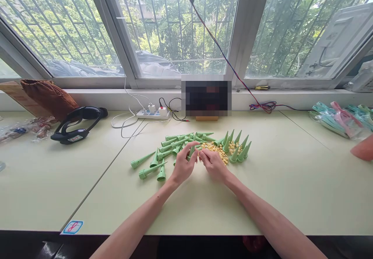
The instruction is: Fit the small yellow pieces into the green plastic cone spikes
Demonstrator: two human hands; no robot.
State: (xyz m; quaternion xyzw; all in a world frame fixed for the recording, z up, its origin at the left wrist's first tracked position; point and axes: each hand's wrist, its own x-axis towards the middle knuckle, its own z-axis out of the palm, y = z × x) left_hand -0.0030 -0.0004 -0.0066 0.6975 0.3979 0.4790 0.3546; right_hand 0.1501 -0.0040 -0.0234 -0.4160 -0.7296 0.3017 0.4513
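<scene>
My left hand (184,165) is closed around a green plastic watering spike (192,152), held roughly upright with its tip pointing up. Close against it, my right hand (214,165) has its fingers pinched together at the spike's side; a hint of yellow shows at the fingertips, too small to name. Behind my right hand lies a pile of small yellow plastic pieces (219,150). To the left, loose green spikes (151,170) lie in a heap, a few standing. On the right, several green spikes (241,156) stand upright on their wide ends, with more yellow pieces among them.
A black headset (78,125) and a brown pouch (48,99) sit at the left. A power strip (154,113) with cables and a blurred dark screen (208,98) stand by the window. Bagged coloured plastic items (340,119) are at the right.
</scene>
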